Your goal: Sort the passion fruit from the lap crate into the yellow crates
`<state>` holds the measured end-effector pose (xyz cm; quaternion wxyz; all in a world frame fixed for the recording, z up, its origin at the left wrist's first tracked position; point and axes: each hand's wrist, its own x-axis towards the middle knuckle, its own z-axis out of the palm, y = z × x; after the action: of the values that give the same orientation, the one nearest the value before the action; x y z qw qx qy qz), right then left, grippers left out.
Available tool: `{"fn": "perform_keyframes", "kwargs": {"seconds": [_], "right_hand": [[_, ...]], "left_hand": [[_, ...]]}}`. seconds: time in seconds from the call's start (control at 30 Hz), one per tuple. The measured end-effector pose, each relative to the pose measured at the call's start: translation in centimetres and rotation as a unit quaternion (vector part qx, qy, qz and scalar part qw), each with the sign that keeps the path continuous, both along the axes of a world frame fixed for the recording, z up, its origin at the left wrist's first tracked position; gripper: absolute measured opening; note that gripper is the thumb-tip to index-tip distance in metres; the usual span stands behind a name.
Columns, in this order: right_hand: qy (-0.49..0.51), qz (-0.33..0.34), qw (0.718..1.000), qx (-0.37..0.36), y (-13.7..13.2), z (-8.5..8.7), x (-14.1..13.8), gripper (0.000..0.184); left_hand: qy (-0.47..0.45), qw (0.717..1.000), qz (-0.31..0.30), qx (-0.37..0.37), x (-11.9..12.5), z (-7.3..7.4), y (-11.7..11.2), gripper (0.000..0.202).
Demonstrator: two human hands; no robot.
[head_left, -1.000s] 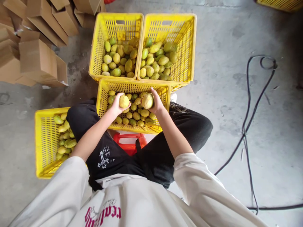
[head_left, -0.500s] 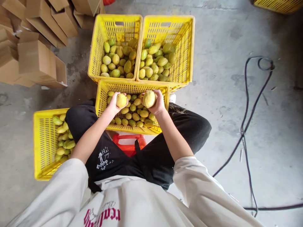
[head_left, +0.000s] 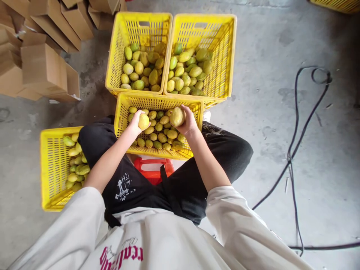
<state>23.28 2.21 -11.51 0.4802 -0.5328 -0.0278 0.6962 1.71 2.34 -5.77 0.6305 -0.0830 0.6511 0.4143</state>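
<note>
Our left hand (head_left: 135,125) curls round a fruit (head_left: 143,121), our right hand (head_left: 189,123) round a larger fruit (head_left: 177,116), both above the crate (head_left: 160,100). They seem firm, light, smooth-skinned: we cup each mid-body.

Scuffed grey concrete floor (head_left: 267,157). Two yellow crates (head_left: 118,56) side by side on it, another crate (head_left: 53,168) at left, cardboard boxes (head_left: 42,63) piled far left, black cable (head_left: 295,101) snaking down the right.

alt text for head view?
Seated person's left hand holds a small yellow fruit, right hand a larger fruit, above a yellow crate of fruit at the knees. Two more crates stand beyond, a fourth crate at the left; cardboard boxes and a black cable lie around.
</note>
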Motion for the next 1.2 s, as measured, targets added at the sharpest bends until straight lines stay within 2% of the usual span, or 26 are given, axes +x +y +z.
{"fn": "perform_keyframes", "kwargs": {"seconds": [0.1, 0.2, 0.43, 0.53, 0.67, 0.77, 0.87, 0.97, 1.07, 1.2], "right_hand": [[0.004, -0.024, 0.999, 0.044, 0.3, 0.0, 0.1, 0.056], [0.000, -0.049, 0.998, 0.048, 0.6, 0.0, 0.5, 0.057], [-0.013, -0.023, 0.997, 0.074, 1.0, -0.9, 1.7, 0.060], [-0.009, -0.041, 0.998, 0.051, 1.0, 0.0, 1.3, 0.061], [0.034, -0.061, 0.997, 0.025, 0.9, 2.2, 0.8, 0.059], [0.059, -0.080, 0.995, 0.019, 0.9, 2.8, 1.0, 0.051], [0.046, -0.066, 0.996, 0.033, 1.0, 2.2, 1.4, 0.050], [0.031, -0.037, 0.998, 0.037, 1.0, 1.6, 1.7, 0.052], [0.045, -0.016, 0.999, 0.025, 1.1, 1.8, 1.8, 0.051], [0.044, -0.012, 0.998, 0.046, 1.2, 2.5, 1.5, 0.045]], "left_hand": [[0.032, 0.999, 0.018, -0.024, 0.0, 0.4, 0.0, 0.029], [0.008, 1.000, 0.021, -0.019, 0.3, 0.9, 0.0, 0.028], [-0.016, 1.000, 0.004, -0.005, 0.6, 1.2, -0.2, 0.021], [-0.017, 1.000, -0.001, -0.012, 0.7, 1.2, -0.2, 0.021], [-0.024, 1.000, -0.001, -0.021, 0.6, 1.4, -0.1, 0.030], [-0.023, 0.999, 0.000, -0.023, 0.7, 1.5, -0.1, 0.029], [-0.023, 0.999, 0.000, -0.024, 0.8, 1.8, -0.2, 0.025], [-0.031, 0.999, -0.005, -0.013, 1.0, 2.0, -0.2, 0.034], [-0.029, 1.000, -0.007, 0.007, 1.1, 2.3, -0.2, 0.038], [-0.019, 1.000, 0.007, 0.021, 1.1, 2.9, -0.2, 0.043]]}}
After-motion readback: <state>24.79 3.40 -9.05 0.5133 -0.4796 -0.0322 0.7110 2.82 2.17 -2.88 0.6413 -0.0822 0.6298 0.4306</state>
